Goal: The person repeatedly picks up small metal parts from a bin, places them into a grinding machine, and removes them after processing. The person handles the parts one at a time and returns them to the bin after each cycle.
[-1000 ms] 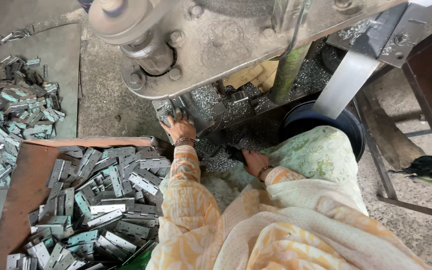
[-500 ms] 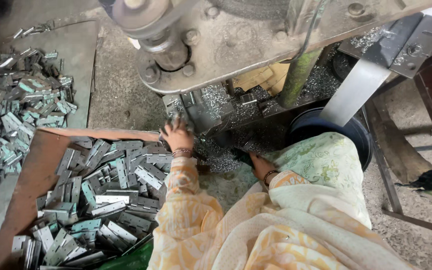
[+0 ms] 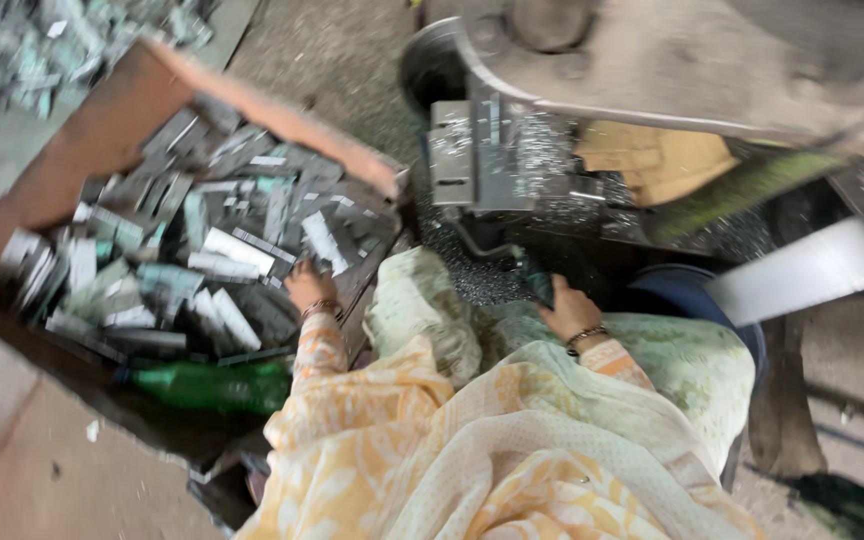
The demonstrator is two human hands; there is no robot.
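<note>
**Hands, Tray of Metal Strips and Press: Current Positions**

A shallow reddish-brown tray fills the upper left and centre left of the frame, tilted in the picture, with its far rim running down toward the centre. It holds a loose heap of flat metal strips, grey and silver, several with pale green or white printed faces; the printing is too blurred to make out. A second, smaller heap of similar pieces lies on the grey surface in the upper left corner, outside the tray.

A green plastic bottle lies on its side just below the tray's near edge, at lower left of centre.

The left hand rests on the strips at the tray's near right corner, fingers curled down among them. Whether it has gripped a strip cannot be told.

The right hand is at centre frame, below the press, partly closed around a small dark piece; blur leaves its kind unclear. Both wrists carry bangles.

The grey metal press spans the upper right. Its block at upper centre is dusted with shiny metal chips. Folded brown cardboard sits just right of the block. A dark blue round container stands at centre right, partly hidden by pale patterned cloth; its contents are not visible.
</note>
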